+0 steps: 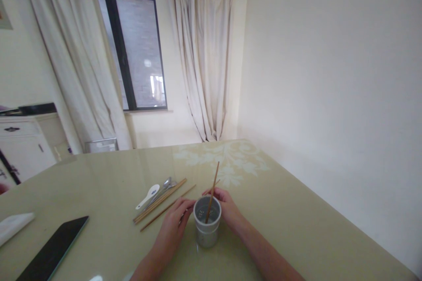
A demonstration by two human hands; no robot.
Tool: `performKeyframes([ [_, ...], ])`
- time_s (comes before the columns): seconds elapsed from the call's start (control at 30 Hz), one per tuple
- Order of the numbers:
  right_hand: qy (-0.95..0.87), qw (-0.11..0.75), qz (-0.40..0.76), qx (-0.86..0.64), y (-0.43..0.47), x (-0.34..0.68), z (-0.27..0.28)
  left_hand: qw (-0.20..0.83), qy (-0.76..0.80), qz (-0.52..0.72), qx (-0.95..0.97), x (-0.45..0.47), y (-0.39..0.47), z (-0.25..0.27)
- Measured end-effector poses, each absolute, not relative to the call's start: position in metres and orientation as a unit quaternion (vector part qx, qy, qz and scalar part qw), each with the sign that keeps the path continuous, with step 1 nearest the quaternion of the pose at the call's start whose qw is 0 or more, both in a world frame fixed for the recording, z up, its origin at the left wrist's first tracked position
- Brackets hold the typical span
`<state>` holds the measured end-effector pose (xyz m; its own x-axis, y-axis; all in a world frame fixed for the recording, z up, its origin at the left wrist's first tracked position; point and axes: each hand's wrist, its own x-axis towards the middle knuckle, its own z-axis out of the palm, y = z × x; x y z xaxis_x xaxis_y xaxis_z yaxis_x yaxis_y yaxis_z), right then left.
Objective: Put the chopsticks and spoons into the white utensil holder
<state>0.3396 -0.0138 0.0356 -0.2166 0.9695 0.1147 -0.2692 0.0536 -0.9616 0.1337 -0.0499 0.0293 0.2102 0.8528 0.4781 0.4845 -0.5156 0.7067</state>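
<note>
A white utensil holder cup (207,232) stands on the glossy yellow-green table (296,215). One wooden chopstick (213,191) leans upright inside it. My right hand (227,208) rests behind and to the right of the cup, fingers pinching that chopstick near the rim. My left hand (173,228) lies to the cup's left, its fingertips on a single chopstick (166,209) lying on the table. Left of that lie more chopsticks (159,201), metal spoons (162,188) and a white ceramic spoon (147,196).
A black tablet-like slab (52,252) lies at the front left, with a white cloth or paper (13,225) beside it. A white cabinet (23,142), curtains (204,52) and a window stand behind the table. A plain wall runs along the right.
</note>
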Motion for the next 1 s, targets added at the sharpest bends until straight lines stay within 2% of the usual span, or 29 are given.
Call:
performKeyframes([
  [0.1,-0.503,0.577,0.53,-0.364,-0.011,0.345,0.042,0.182,0.463,0.426,0.756,0.129,-0.044,0.024],
  [0.2,-0.474,0.666,0.41,-0.405,-0.006,0.365,0.053,0.091,0.533,0.406,0.737,0.11,-0.033,0.013],
  [0.3,-0.436,0.743,0.293,-0.414,-0.002,0.393,0.066,-0.003,0.611,0.333,0.718,0.085,-0.025,0.003],
  [0.43,-0.361,0.806,0.285,-0.372,-0.006,0.413,0.082,-0.038,0.659,0.238,0.712,0.067,-0.024,0.002],
  [0.53,-0.4,0.779,0.342,-0.342,-0.017,0.404,0.087,-0.025,0.657,0.225,0.719,0.07,-0.026,0.005],
  [0.73,-0.56,0.638,0.398,-0.347,-0.034,0.369,0.076,0.073,0.678,0.303,0.666,0.087,-0.028,0.006],
  [0.9,-0.581,0.619,0.364,-0.383,-0.029,0.362,0.062,0.106,0.575,0.418,0.695,0.097,-0.032,0.001],
  [1.0,-0.592,0.6,0.376,-0.385,-0.025,0.364,0.059,0.129,0.531,0.427,0.721,0.105,-0.036,0.001],
])
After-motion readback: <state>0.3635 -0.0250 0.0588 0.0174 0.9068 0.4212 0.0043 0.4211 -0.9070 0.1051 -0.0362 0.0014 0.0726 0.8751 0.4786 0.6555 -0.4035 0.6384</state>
